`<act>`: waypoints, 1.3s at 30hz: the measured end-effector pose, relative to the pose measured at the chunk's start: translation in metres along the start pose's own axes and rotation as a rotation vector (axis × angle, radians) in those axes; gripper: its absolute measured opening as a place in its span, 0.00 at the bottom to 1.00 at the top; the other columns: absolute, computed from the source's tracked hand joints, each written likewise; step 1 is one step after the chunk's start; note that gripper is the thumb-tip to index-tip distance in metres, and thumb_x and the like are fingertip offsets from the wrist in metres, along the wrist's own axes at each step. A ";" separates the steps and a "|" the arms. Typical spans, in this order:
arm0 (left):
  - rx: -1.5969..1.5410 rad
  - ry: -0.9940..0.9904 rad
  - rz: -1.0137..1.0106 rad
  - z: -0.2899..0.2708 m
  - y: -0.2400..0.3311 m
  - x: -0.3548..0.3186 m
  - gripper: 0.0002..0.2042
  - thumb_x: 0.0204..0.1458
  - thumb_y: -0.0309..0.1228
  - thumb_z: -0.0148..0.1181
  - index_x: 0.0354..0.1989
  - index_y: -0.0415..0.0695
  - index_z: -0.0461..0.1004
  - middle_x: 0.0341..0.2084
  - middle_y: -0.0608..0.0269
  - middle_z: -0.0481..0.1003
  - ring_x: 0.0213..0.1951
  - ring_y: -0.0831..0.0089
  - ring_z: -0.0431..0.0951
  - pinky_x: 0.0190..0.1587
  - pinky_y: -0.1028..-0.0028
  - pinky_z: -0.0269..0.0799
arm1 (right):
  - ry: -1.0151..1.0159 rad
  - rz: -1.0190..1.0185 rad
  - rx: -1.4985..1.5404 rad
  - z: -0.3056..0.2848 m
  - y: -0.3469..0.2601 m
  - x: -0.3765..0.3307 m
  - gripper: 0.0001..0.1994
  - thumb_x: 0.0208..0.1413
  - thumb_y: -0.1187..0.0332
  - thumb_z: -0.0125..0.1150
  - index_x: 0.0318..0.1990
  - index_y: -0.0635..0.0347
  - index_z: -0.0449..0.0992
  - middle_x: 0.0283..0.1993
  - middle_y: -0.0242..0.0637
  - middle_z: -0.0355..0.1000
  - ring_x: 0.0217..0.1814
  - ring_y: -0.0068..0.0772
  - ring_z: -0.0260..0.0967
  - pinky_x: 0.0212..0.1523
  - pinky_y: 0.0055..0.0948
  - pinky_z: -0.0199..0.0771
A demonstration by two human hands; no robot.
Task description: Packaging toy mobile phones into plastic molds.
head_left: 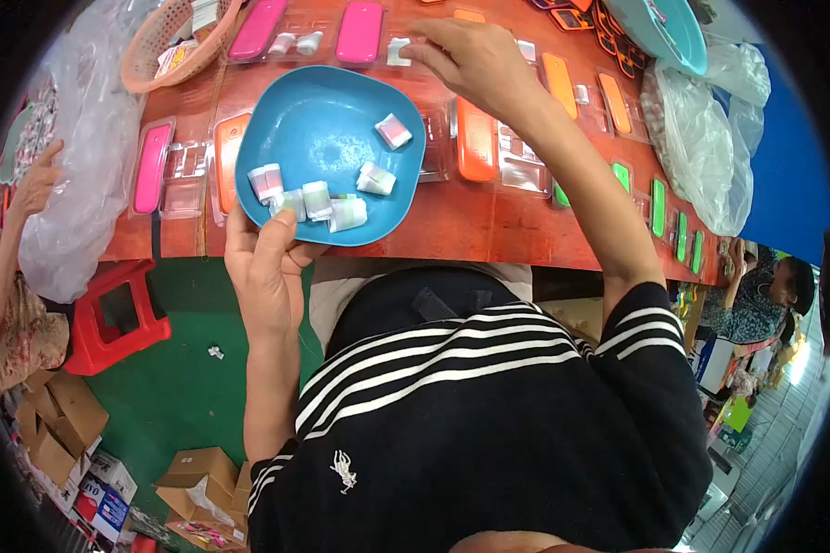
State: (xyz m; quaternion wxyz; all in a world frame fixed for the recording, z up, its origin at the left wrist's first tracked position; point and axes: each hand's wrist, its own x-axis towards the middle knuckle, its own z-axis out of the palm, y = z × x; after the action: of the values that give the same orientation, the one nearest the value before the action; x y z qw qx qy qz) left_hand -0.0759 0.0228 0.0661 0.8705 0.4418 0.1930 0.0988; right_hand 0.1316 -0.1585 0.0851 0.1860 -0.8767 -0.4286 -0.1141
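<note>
While white rolls (pixel 309 42) sit in an eleven-o'clock tray (pixel 296 22), my head view shows about six left in the blue bowl (pixel 327 111), small, pink- or green-tinted; filling looks partway. My left hand (pixel 264 251) clamps the bowl's rim; at twelve, I can't tell whether my right hand (pixel 478 57) grips a roll.

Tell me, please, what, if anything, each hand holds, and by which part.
The left hand holds the blue dish by its near-left rim, thumb on top. The right hand is at a white packet; whether gripped cannot be told.
</note>
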 end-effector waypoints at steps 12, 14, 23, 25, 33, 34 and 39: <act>0.006 -0.005 -0.028 0.015 -0.013 0.001 0.21 0.50 0.21 0.48 0.54 0.35 0.57 0.43 0.51 0.68 0.40 0.65 0.75 0.35 0.67 0.80 | -0.105 -0.046 0.270 -0.027 -0.036 -0.051 0.05 0.43 0.70 0.57 0.26 0.61 0.71 0.29 0.38 0.68 0.33 0.36 0.70 0.28 0.33 0.70; 0.023 -0.035 -0.054 0.011 -0.012 0.001 0.21 0.50 0.22 0.48 0.54 0.36 0.56 0.42 0.52 0.68 0.40 0.65 0.76 0.36 0.68 0.80 | -0.151 0.331 0.608 -0.038 -0.031 -0.037 0.07 0.44 0.68 0.61 0.27 0.61 0.73 0.28 0.39 0.70 0.30 0.37 0.70 0.29 0.32 0.70; 0.029 0.009 -0.023 -0.002 -0.010 -0.001 0.20 0.49 0.22 0.49 0.53 0.36 0.58 0.41 0.54 0.69 0.37 0.69 0.76 0.33 0.73 0.79 | 0.165 -0.092 -0.101 0.039 0.032 -0.018 0.02 0.44 0.74 0.52 0.25 0.61 0.66 0.29 0.39 0.63 0.26 0.44 0.67 0.25 0.39 0.70; 0.027 0.032 -0.023 -0.002 -0.008 -0.002 0.20 0.49 0.22 0.49 0.52 0.36 0.59 0.41 0.55 0.69 0.37 0.69 0.75 0.32 0.74 0.78 | 0.139 -0.125 -0.105 0.045 0.031 -0.017 0.02 0.44 0.74 0.51 0.25 0.61 0.66 0.30 0.40 0.63 0.27 0.44 0.67 0.26 0.39 0.71; 0.037 0.064 -0.023 -0.008 -0.006 -0.002 0.20 0.49 0.23 0.50 0.52 0.36 0.59 0.38 0.58 0.69 0.34 0.77 0.73 0.25 0.83 0.71 | 0.055 -0.012 -0.026 0.034 0.028 -0.018 0.06 0.44 0.74 0.51 0.31 0.59 0.71 0.30 0.42 0.68 0.30 0.45 0.69 0.27 0.40 0.70; 0.038 0.066 -0.027 -0.005 -0.005 -0.002 0.20 0.49 0.23 0.50 0.52 0.36 0.59 0.38 0.59 0.69 0.33 0.79 0.73 0.25 0.83 0.70 | 0.042 0.023 -0.076 0.031 0.031 -0.014 0.07 0.44 0.74 0.51 0.33 0.57 0.72 0.31 0.40 0.69 0.32 0.45 0.69 0.27 0.40 0.69; 0.014 0.042 -0.038 -0.007 -0.005 -0.003 0.20 0.49 0.22 0.51 0.53 0.35 0.59 0.39 0.58 0.69 0.36 0.77 0.73 0.32 0.81 0.72 | 0.016 -0.013 -0.103 0.030 0.047 0.001 0.07 0.46 0.70 0.54 0.35 0.55 0.72 0.33 0.38 0.70 0.35 0.44 0.69 0.31 0.39 0.69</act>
State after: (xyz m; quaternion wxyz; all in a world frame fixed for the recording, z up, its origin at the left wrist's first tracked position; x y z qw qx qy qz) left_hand -0.0813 0.0238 0.0596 0.8648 0.4421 0.2202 0.0899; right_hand 0.1706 -0.1711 0.0480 0.1433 -0.8814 -0.4265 -0.1441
